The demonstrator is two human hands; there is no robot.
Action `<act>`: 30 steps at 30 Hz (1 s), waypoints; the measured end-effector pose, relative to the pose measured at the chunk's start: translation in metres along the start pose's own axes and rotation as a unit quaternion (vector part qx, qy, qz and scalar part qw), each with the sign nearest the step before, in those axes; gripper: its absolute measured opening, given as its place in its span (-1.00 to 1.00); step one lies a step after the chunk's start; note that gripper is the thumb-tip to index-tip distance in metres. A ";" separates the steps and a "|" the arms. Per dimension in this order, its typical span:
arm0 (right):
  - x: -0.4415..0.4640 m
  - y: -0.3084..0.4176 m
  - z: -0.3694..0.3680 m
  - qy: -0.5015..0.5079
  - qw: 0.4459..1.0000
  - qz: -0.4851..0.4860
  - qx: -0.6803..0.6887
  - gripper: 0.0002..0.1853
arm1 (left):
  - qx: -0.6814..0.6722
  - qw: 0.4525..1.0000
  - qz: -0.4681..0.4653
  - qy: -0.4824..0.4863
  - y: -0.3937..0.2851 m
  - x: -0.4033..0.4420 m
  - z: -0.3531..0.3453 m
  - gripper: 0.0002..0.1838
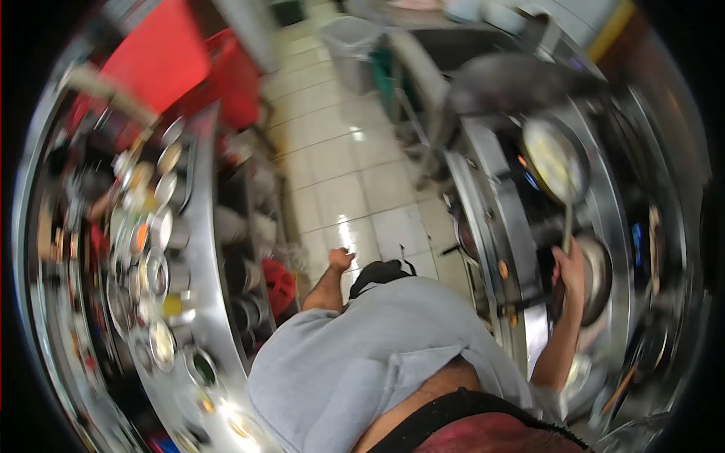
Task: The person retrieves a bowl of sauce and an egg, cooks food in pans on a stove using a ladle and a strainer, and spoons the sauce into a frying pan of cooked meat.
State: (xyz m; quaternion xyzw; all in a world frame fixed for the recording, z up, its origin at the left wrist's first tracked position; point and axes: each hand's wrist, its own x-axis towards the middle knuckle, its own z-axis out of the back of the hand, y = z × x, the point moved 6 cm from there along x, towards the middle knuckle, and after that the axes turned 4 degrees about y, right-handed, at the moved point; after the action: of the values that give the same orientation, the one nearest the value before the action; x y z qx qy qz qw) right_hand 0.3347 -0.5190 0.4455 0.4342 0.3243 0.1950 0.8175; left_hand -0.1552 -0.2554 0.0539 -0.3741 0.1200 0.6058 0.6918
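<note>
My right hand [571, 272] is closed round the handle of a long-handled cooking utensil [568, 219]. Its far end reaches into a dark pan [584, 170] holding pale, yellowish-white food [550, 155]; the head's shape cannot be made out. Flame shows beside this pan on the stove [521, 219]. Close under my right hand is a second pan [602, 291] with a pale inside. Over the tiled floor, away from the counters, my left hand [341, 260] hangs with its fingers curled in and nothing visible in it.
On the left, a steel counter [200, 249] carries several metal containers, one with green contents [201, 368]. Red chairs [162, 57] stand beyond it. A grey bin [353, 57] and a sink [468, 49] are ahead. Another pan [649, 343] sits at the right.
</note>
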 end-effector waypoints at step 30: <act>0.021 0.005 -0.099 -0.268 0.927 -0.099 -0.243 -0.49 | 0.426 0.690 -0.509 0.289 -0.261 0.241 0.019 -0.64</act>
State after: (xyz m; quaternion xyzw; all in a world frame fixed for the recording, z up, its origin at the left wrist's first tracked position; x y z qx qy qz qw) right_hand 0.2800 -0.4455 0.4013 0.2246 0.0773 0.0626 0.9694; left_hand 0.1382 -0.0591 0.0152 -0.1990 0.3506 -0.0937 0.9103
